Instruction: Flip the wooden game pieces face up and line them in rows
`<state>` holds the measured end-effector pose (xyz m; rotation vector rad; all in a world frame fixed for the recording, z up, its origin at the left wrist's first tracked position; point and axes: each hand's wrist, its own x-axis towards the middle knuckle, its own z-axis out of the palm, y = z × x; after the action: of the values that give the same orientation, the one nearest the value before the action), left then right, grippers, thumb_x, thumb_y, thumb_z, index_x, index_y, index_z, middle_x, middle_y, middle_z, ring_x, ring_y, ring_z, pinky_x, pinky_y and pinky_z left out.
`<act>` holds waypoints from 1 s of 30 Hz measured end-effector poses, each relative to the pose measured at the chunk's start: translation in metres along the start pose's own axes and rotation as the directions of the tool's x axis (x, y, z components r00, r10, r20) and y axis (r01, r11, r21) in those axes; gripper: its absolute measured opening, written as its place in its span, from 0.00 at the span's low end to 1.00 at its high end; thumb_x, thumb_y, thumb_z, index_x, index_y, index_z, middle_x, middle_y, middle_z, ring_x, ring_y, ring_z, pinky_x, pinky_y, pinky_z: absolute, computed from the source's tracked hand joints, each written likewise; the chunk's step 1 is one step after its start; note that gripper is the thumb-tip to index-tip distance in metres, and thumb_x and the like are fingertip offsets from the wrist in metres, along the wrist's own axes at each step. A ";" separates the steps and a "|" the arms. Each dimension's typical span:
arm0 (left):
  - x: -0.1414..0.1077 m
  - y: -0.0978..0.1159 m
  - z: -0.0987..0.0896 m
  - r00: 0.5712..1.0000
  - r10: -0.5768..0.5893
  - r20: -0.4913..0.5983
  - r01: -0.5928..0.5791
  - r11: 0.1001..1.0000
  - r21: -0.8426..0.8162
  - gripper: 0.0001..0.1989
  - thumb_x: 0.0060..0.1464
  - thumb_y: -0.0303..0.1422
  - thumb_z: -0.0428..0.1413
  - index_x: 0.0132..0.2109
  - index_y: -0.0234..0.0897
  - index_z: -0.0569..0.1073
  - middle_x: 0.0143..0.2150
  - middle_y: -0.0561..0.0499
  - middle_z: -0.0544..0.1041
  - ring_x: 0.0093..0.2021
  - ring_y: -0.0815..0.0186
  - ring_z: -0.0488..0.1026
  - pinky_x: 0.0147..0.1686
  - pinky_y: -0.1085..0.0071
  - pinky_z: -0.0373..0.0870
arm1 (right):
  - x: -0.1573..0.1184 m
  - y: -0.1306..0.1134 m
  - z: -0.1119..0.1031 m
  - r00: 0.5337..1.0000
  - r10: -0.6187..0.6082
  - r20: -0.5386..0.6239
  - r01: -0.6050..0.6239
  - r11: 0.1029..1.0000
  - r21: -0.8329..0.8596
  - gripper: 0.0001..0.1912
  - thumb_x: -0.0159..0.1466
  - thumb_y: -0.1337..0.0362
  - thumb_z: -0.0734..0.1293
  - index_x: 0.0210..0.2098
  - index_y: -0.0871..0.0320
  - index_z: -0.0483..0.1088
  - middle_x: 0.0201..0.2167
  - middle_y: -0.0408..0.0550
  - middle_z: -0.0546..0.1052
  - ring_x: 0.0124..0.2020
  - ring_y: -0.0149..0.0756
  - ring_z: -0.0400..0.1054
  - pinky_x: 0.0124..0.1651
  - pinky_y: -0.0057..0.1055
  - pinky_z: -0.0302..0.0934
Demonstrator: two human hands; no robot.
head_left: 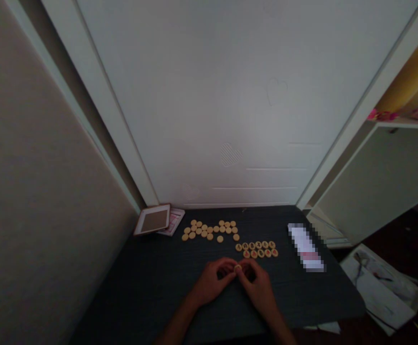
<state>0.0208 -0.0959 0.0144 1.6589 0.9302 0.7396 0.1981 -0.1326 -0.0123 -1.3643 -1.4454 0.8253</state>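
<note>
My left hand (211, 281) and my right hand (259, 285) meet over the near part of the dark table, fingers pinched together. Between their fingertips is a round wooden Chinese chess piece (238, 267), partly covered by the fingers. Just beyond my right hand lie two rows of face-up pieces (261, 253), marked with black or red characters. Farther back and left, several pale pieces (204, 227) form a loose group with no markings visible. One pale piece (220, 239) lies slightly apart, in front of that group.
A tablet-like framed item (153, 219) rests on a printed sheet or booklet (175, 220) at the table's back left. To the right lies a pixelated white object (306, 248). A white panelled door (209, 105) stands behind the table, and a white box (384, 287) sits beyond its right edge.
</note>
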 end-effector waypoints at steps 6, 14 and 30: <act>0.000 0.001 0.000 1.000 -0.016 -0.010 0.016 1.000 0.006 0.13 0.61 0.40 0.58 0.49 0.41 0.77 0.44 0.49 0.84 0.44 0.60 0.80 0.46 0.69 0.72 | -0.001 0.000 -0.001 1.000 0.002 -0.006 -0.002 1.000 0.012 0.13 0.67 0.53 0.66 0.37 0.56 0.75 0.32 0.47 0.81 0.34 0.39 0.76 0.39 0.29 0.66; 0.000 0.001 -0.001 0.999 -0.025 -0.027 0.025 1.000 0.011 0.14 0.62 0.41 0.57 0.51 0.41 0.77 0.45 0.48 0.83 0.45 0.60 0.79 0.47 0.68 0.72 | -0.001 -0.004 -0.003 0.999 -0.033 0.019 0.032 0.999 0.039 0.12 0.68 0.55 0.65 0.41 0.55 0.75 0.36 0.48 0.82 0.37 0.40 0.77 0.42 0.30 0.68; -0.001 0.002 0.001 1.000 -0.020 -0.006 0.020 0.999 0.036 0.14 0.61 0.40 0.58 0.51 0.41 0.77 0.43 0.49 0.83 0.43 0.61 0.79 0.45 0.69 0.72 | 0.000 0.003 -0.001 0.999 -0.001 -0.048 0.001 1.000 0.004 0.18 0.66 0.48 0.66 0.36 0.56 0.76 0.31 0.48 0.82 0.33 0.40 0.76 0.37 0.29 0.68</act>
<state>0.0214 -0.0974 0.0160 1.6774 0.9686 0.7181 0.2001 -0.1321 -0.0147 -1.3713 -1.4065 0.7887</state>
